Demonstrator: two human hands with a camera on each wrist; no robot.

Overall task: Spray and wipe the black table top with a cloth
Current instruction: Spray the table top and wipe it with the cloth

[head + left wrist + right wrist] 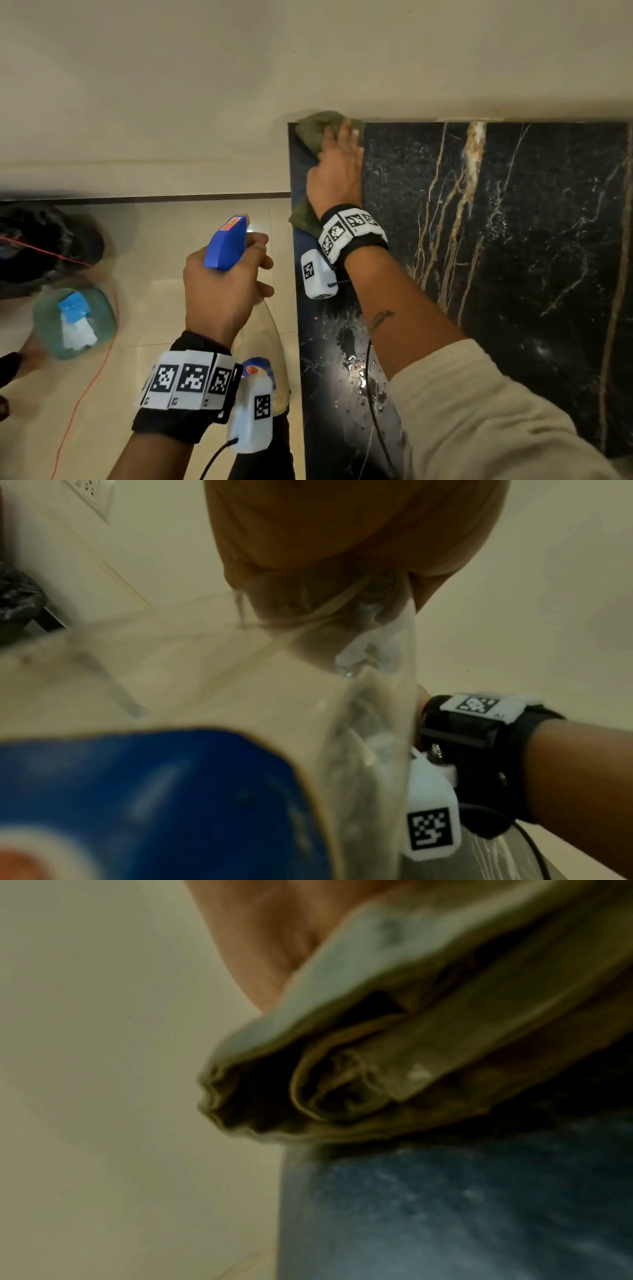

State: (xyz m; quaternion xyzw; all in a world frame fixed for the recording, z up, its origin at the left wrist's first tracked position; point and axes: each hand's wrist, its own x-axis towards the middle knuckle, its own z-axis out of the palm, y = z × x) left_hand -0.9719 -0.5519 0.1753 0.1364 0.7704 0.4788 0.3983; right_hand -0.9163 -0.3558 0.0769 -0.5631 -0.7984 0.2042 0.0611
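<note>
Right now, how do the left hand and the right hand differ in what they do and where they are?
The left hand grips a spray bottle in the air beside the table; the right hand presses a green cloth flat on the black table top. The left hand's fingers curl; the right hand's lie fairly straight. Both wear marker wristbands.

Cream wall (171,68), plain; socket plate (92,496) mounted on it. Glossy beige tiled floor (154,240). Dark skirting strip (137,198) between them.

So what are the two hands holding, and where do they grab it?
The left hand grips the spray bottle at its neck, under the blue head. The right hand presses the green cloth onto the black table top.
</note>
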